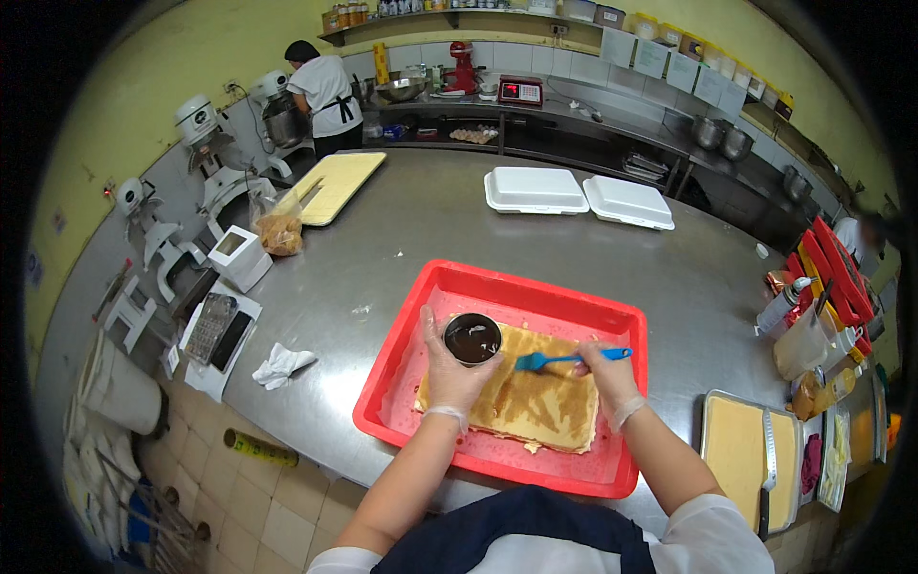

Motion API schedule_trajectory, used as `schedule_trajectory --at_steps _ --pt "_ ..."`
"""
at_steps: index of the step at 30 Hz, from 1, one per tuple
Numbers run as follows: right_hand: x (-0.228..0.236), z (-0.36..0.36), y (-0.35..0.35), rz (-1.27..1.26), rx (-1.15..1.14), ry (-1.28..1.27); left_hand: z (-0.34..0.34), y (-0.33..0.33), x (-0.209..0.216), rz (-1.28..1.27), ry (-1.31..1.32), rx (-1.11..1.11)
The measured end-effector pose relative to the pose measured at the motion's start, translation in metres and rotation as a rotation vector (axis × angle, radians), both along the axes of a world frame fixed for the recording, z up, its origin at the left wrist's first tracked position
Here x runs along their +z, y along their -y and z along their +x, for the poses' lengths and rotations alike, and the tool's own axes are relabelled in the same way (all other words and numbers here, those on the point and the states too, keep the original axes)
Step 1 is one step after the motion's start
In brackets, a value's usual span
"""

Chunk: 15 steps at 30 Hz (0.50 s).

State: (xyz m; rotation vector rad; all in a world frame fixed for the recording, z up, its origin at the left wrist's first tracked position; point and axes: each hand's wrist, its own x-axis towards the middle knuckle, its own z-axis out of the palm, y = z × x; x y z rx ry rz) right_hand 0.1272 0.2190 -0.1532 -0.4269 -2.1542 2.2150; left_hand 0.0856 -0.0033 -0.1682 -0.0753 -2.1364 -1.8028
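My gloved left hand (pixel 451 375) is wrapped round a round metal cup (pixel 472 338) with dark brown liquid in it. The cup is held over the left part of a rectangular sheet of layered cake (pixel 535 407). In my gloved right hand (pixel 609 373) is a blue pastry brush (pixel 564 361), its bristles pointing left at the cake's top. Brown wet streaks cover much of the cake's surface, with paler patches between them. Under the cake is a red rectangular tray (pixel 535 284) with a pinkish lining.
Two white foam boxes (pixel 535 189) stand beyond the tray. A crumpled white cloth (pixel 283 364) lies left, near a white cake box (pixel 239 257). At right, a long knife (pixel 768 459) rests on a sheet-cake pan (pixel 727 450). A person (pixel 330 96) works by the mixers.
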Motion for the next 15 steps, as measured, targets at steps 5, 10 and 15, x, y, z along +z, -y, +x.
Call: schedule_trajectory --at_steps 5,10,15 --pt "0.005 -0.007 0.001 0.019 0.205 0.158 0.0 0.0 -0.001 0.013 -0.006 -0.006" --pt "0.006 -0.007 0.007 0.009 0.01 -0.009 -0.002 0.0 -0.006 0.083 -0.045 -0.084" --pt "0.031 0.0 -0.004 0.102 0.184 0.119 -0.002 0.0 -0.01 0.155 0.005 -0.184"
